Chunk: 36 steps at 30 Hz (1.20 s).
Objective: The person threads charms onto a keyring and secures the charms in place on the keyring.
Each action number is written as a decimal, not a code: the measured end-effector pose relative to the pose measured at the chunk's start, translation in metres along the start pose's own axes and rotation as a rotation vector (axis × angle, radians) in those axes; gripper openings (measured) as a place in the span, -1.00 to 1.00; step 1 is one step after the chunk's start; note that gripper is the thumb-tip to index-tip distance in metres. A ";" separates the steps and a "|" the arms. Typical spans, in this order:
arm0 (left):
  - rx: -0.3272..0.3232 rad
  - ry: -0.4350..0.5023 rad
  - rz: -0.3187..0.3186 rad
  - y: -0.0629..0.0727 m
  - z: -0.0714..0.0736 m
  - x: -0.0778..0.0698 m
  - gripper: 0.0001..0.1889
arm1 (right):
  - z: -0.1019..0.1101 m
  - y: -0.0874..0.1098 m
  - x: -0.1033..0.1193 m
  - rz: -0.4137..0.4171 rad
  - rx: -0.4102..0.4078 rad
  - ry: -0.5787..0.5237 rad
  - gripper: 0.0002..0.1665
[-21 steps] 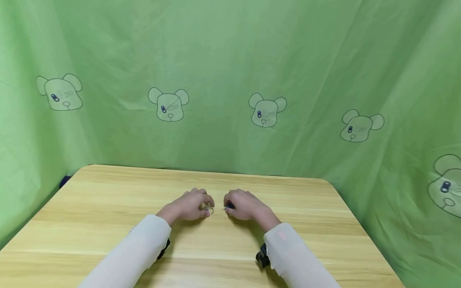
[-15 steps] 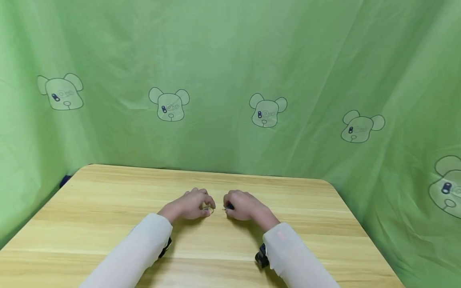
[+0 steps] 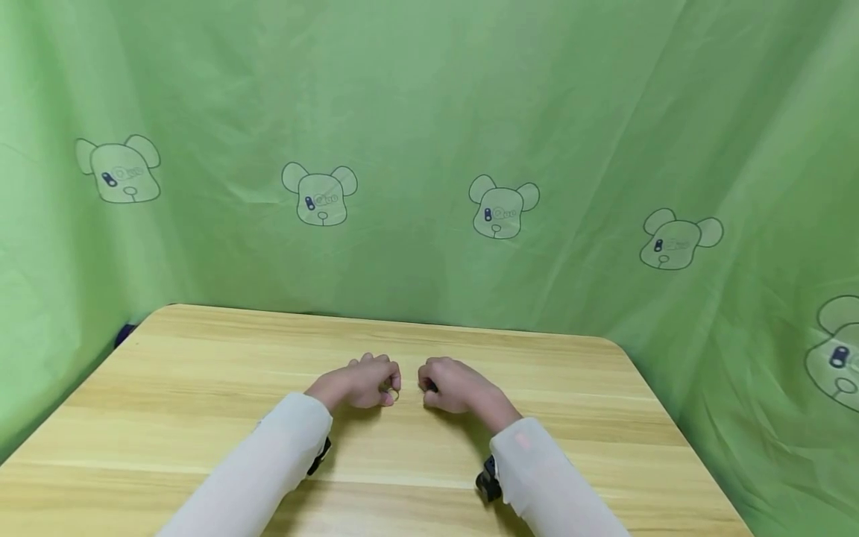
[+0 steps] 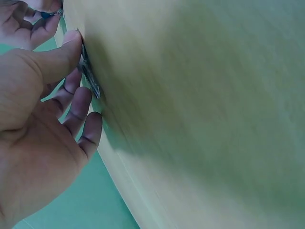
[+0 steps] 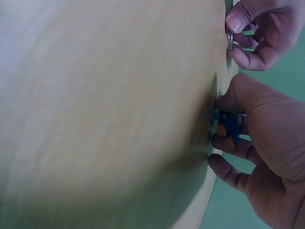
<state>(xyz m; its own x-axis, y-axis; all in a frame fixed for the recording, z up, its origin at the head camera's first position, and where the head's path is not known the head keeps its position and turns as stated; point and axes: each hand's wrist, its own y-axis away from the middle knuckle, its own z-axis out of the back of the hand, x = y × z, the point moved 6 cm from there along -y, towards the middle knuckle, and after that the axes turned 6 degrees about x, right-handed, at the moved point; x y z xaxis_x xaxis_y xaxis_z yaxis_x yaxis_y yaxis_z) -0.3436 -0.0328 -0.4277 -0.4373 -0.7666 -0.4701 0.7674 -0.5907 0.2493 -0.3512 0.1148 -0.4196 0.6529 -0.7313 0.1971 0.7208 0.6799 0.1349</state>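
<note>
My left hand [image 3: 369, 382] pinches a thin metal key ring [image 3: 395, 395] between thumb and index finger, close over the table. Flat silvery pieces [image 4: 89, 74] hang below that thumb in the left wrist view, with the other fingers loosely bent beside them. A short gap to the right, my right hand [image 3: 453, 384] grips a small blue-and-orange charm [image 5: 232, 125], its fingers curled around it. A bit of metal [image 5: 220, 94] shows by the right thumb. In the head view the fingers hide most of the charm. The two hands face each other.
Both hands work low over a light wood-grain table [image 3: 376, 455]. A green curtain [image 3: 416, 112] printed with bear heads hangs behind and at the sides. Small black cameras, one of them on the right wrist [image 3: 488, 481], sit under the pale sleeves.
My left hand has moved slightly right, its fingers drawn closer over the ring. The right hand stays nearly in place, with its charm more hidden. The head view has shifted a little.
</note>
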 end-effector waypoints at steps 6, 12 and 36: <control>-0.035 0.078 -0.016 -0.001 0.002 0.004 -0.83 | 0.001 0.000 -0.001 0.008 -0.028 -0.034 -0.81; -0.066 0.176 -0.080 -0.003 0.002 0.008 -0.83 | 0.004 0.003 -0.001 0.004 -0.043 -0.090 -0.85; -0.293 0.504 -0.096 0.011 0.016 0.014 -0.91 | 0.025 0.017 0.005 0.086 -0.202 -0.162 -0.87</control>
<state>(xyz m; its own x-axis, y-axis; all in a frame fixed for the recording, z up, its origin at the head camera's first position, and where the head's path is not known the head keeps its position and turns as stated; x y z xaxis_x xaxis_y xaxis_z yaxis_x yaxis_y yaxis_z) -0.3488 -0.0543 -0.4181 -0.2893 -0.4567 -0.8413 0.8645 -0.5020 -0.0247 -0.3414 0.1238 -0.3918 0.6800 -0.6419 0.3544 0.7065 0.7028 -0.0828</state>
